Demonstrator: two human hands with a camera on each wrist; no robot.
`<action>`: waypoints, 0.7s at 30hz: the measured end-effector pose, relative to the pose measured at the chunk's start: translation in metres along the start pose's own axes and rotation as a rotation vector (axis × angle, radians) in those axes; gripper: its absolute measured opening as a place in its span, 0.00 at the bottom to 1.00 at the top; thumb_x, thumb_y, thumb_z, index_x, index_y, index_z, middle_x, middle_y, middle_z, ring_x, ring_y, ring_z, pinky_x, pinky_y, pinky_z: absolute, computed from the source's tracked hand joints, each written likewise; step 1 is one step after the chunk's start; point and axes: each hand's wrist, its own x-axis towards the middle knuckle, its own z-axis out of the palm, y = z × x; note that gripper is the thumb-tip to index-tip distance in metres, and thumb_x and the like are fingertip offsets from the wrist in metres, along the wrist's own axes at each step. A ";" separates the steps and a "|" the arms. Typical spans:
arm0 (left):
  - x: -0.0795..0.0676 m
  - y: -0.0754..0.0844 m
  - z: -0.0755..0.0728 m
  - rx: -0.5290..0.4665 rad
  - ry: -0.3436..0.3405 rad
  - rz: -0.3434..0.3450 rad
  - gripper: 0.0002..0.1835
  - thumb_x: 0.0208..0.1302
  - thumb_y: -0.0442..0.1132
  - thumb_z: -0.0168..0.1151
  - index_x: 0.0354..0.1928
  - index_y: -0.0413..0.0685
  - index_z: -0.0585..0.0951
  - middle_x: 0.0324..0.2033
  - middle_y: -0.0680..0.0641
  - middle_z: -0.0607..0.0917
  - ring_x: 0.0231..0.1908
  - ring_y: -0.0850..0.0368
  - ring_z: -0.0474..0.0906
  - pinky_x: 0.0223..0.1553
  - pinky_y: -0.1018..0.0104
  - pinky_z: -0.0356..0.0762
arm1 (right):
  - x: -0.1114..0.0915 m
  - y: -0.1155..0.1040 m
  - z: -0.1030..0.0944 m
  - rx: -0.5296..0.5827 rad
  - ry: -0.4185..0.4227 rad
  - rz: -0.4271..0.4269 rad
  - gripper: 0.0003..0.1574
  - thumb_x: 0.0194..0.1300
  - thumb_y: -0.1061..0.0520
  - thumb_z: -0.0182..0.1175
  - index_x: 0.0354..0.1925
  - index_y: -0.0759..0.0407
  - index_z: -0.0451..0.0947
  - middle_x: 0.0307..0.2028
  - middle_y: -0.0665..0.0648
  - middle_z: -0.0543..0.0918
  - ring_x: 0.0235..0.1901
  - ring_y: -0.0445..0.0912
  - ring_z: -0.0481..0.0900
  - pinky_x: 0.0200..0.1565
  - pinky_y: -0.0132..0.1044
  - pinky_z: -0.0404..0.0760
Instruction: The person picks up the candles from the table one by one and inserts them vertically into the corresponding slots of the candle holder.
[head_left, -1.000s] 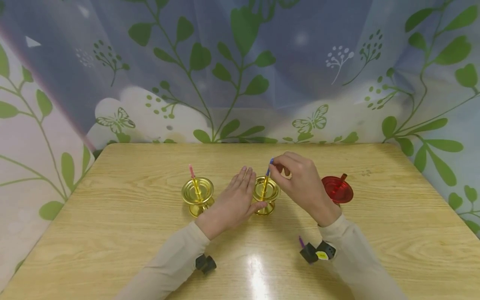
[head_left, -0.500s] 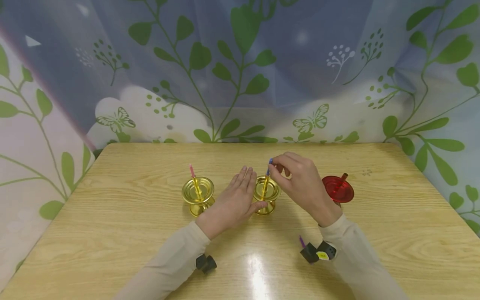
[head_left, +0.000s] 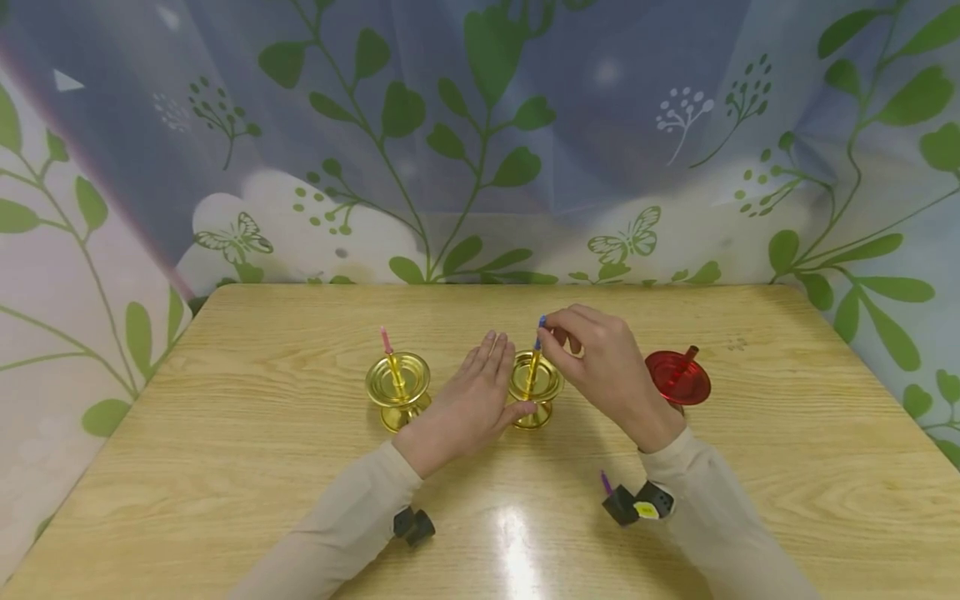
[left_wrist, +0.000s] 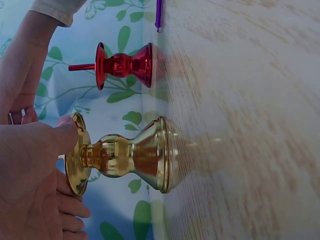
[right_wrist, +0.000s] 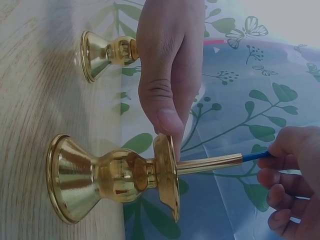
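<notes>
My right hand (head_left: pixel 603 358) pinches the top of a thin blue candle (right_wrist: pixel 256 156) between thumb and fingertips. The candle's lower end sits in the upright tube (right_wrist: pixel 212 164) of the middle gold candlestick (left_wrist: pixel 117 156). Around the left side of that candlestick's dish lies my left hand (head_left: pixel 468 396); its fingers are straight and the thumb touches the dish rim. Left of it stands another gold candlestick (head_left: pixel 399 385) bearing a pink candle (head_left: pixel 386 340). A red candlestick (left_wrist: pixel 120 66) with a bare tube stands to the right, beyond my right hand.
A purple candle (head_left: pixel 605 482) lies on the wooden table (head_left: pixel 262 492) near my right wrist, partly hidden by the black wrist camera (head_left: pixel 621 505). Behind the table's far edge hangs a leaf-patterned cloth (head_left: pixel 585 158).
Nearly nothing differs. Both hands keep their places at the middle candlestick, and the blue candle stays pinched at its tube. The whole head view has shifted very slightly.
</notes>
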 end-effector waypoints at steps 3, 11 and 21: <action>-0.001 0.000 0.000 -0.001 -0.001 -0.001 0.43 0.74 0.60 0.40 0.72 0.28 0.51 0.72 0.32 0.49 0.73 0.42 0.39 0.72 0.54 0.42 | 0.000 -0.001 0.000 0.004 -0.007 0.007 0.04 0.60 0.68 0.63 0.32 0.61 0.82 0.23 0.50 0.78 0.21 0.40 0.70 0.23 0.31 0.72; -0.001 0.000 0.000 -0.003 -0.001 0.003 0.43 0.74 0.60 0.40 0.72 0.28 0.50 0.72 0.32 0.49 0.73 0.42 0.39 0.72 0.54 0.42 | 0.000 -0.002 -0.001 0.006 -0.017 0.024 0.04 0.60 0.68 0.63 0.32 0.61 0.82 0.22 0.50 0.78 0.20 0.39 0.69 0.22 0.31 0.71; -0.001 0.001 -0.001 0.006 -0.007 -0.006 0.43 0.74 0.60 0.40 0.72 0.29 0.50 0.72 0.32 0.48 0.73 0.42 0.38 0.72 0.54 0.40 | 0.001 -0.003 0.000 0.018 -0.022 0.018 0.03 0.61 0.67 0.62 0.33 0.63 0.82 0.22 0.50 0.78 0.20 0.40 0.70 0.22 0.31 0.71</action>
